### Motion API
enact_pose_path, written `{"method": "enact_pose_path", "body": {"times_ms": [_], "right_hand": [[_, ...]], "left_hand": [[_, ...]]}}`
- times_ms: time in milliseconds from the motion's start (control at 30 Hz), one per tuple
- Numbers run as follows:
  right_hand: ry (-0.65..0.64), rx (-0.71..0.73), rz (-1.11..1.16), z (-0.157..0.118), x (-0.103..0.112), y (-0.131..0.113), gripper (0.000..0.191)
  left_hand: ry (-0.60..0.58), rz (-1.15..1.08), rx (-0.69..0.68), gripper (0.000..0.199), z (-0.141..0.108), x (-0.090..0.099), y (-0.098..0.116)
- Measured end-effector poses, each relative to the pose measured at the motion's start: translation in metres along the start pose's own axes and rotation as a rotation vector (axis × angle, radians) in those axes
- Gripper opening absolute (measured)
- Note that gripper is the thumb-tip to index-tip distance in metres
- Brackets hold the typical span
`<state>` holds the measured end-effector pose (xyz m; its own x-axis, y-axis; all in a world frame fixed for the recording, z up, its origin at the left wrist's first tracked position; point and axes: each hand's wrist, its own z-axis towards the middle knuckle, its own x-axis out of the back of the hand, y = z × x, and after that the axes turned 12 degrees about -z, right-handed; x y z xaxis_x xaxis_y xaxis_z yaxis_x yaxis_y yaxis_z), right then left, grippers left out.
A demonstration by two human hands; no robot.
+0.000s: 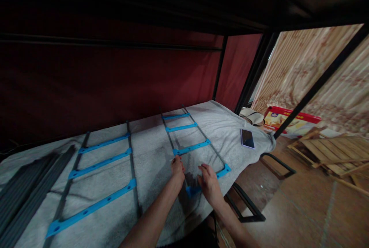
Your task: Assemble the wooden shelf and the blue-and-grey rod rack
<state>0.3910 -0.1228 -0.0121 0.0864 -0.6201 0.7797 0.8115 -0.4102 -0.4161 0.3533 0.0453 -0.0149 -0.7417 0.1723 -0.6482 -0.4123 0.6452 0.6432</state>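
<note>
A ladder-like frame of grey rods and blue crossbars [191, 148] lies on a pale fleece blanket. My left hand [178, 167] is closed on its left-hand grey rod, just below a crossbar; the fingertips are partly hidden. My right hand [210, 182] hovers beside it, fingers loosely bent and apart, with nothing visible in them. Partly behind the right hand is the nearest blue crossbar [193, 191], its right end showing past the wrist. To the left lies a second frame with blue crossbars [99, 202] across two grey rods.
Several loose grey rods [37, 186] are heaped at the far left. A phone [247, 138] lies on the blanket [227, 125] at the right. Black metal posts [220, 67] and a low dark overhead panel enclose the space. A red box [291, 121] and wooden slats [337, 152] are on the floor.
</note>
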Motion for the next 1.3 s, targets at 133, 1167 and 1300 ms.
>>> {"method": "enact_pose_path", "body": {"times_ms": [133,1167,1300], "right_hand": [[0.177,-0.201,-0.157,0.023,0.032,0.056,0.043],[-0.382,-0.508,0.965,0.068,0.114,0.002,0.043],[-0.379,-0.493,0.906,0.074,0.124,-0.005,0.043]], "left_hand": [[0.088,-0.017,-0.047,0.043,-0.025,0.012,0.006],[-0.006,-0.096,-0.223,0.053,-0.137,0.036,0.079],[0.002,-0.094,-0.222,0.05,-0.14,0.038,0.078]]}}
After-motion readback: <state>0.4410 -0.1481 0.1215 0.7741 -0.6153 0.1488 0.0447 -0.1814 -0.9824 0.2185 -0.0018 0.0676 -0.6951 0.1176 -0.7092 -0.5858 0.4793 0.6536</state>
